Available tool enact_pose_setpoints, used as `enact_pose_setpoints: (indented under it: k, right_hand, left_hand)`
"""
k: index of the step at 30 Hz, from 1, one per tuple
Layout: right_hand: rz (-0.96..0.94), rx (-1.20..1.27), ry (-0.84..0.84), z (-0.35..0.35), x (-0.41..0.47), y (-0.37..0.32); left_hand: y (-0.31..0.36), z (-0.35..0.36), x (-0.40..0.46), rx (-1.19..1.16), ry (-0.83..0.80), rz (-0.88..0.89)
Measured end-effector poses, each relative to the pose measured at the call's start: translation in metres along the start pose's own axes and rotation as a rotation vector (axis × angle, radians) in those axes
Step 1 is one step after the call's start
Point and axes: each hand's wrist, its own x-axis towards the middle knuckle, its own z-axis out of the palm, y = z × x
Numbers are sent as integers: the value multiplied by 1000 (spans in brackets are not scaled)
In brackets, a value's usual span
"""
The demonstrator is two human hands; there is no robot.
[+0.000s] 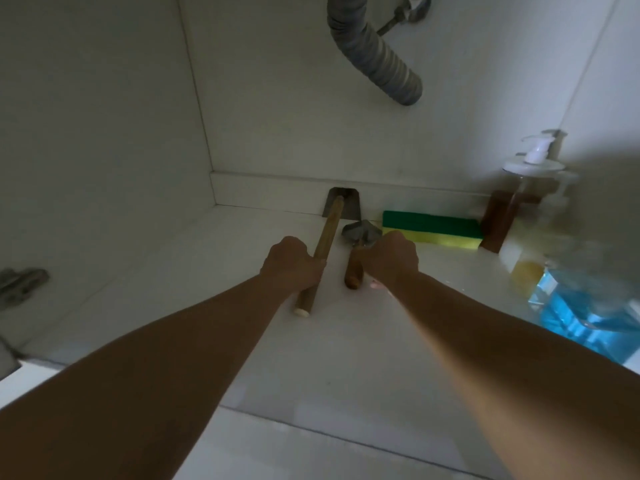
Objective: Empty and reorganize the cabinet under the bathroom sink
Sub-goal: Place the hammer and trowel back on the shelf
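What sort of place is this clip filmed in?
Most likely inside an under-sink cabinet: a corrugated drain hose hangs above white panel walls, and a sponge and pump bottle sit on the floor.

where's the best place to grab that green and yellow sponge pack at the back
Take the sponge pack across its short width near its left end, coming from above and the front. It lies flat and long along the back wall, so its top and front face are open. Its right end sits against the brown bottle, and the right hand, gripping the short scraper, is nearest.
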Motion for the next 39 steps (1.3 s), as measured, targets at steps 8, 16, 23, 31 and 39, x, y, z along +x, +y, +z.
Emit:
enact_pose_setpoints:
  k: [8, 16, 23, 31, 39]
  right_hand:
    - [-45, -2, -48, -36, -61, -48]
    - [-114, 82, -280, -24, -136, -96]
    - [-230, 36, -587, 24, -206, -140]
    - [-383, -108, -865, 98, -261, -164]
    - [-447, -235, -1169, 133, -325, -177]
  left_hand:
    - [-2, -77, -72, 122, -45, -8]
    - [-40, -161, -156, 202, -185, -71]
    - [-108, -215, -208, 290, -219, -238]
    - [-188, -249, -265, 372, -263, -440]
    - [-244, -273, -329, 385, -316, -613]
